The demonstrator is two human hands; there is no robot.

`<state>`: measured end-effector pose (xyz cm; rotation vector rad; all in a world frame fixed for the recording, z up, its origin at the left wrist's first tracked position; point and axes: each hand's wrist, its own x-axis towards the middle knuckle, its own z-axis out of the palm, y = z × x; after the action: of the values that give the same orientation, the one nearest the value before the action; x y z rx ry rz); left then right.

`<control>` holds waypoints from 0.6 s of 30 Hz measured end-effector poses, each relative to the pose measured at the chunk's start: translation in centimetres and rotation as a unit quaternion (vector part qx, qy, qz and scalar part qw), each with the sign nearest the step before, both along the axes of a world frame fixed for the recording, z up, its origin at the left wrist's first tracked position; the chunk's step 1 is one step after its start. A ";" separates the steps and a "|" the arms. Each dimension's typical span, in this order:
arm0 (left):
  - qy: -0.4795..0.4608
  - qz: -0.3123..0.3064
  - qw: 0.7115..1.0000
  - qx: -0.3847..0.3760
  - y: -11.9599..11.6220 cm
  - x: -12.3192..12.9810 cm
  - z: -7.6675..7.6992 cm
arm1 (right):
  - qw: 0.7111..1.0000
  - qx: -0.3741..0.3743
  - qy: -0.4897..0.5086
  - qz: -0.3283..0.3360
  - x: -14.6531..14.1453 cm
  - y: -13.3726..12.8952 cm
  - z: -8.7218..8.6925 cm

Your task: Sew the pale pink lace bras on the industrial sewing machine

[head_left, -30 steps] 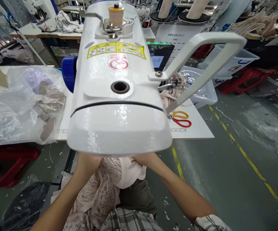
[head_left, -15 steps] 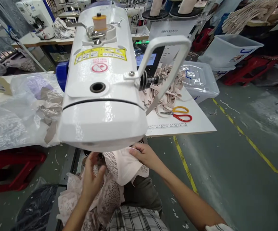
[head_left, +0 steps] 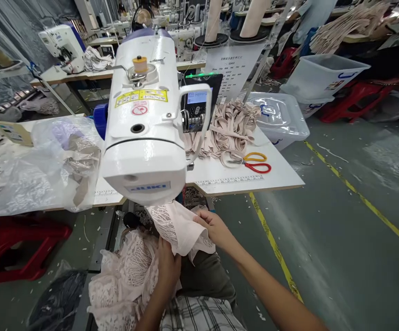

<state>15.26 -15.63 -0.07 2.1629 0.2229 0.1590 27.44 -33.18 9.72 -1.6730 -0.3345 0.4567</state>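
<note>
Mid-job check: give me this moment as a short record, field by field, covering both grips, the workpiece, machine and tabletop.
Left grip: at the lace piece's lower edge, fingertips hidden
Right grip: pinching its right edge
Workpiece: pale lace piece, far end under the machine head; needle hidden
Beside left grip: heaped lace fabric
Panel: control screen, lit
Tabletop, right: scissors, in front of piled straps
</note>
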 end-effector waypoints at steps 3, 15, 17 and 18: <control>0.010 -0.017 1.000 -0.002 2.5 0.4 1.2 | 1.000 0.015 -0.006 0.004 -0.1 -0.3 0.4; -0.120 0.000 0.932 0.341 12.6 -3.0 11.3 | 0.992 -0.109 0.007 -0.056 -0.9 -7.0 2.0; -0.093 -0.009 0.918 0.385 13.1 -6.1 12.5 | 0.992 -0.121 0.017 -0.030 -1.8 -7.0 0.8; -0.064 -0.014 0.915 0.398 13.0 -7.7 12.9 | 0.991 -0.132 0.016 -0.001 -2.3 -6.6 0.0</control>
<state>7.60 -2.66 12.78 2.9502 0.0458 0.4335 25.18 -39.83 9.76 -1.9213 -0.2566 0.5441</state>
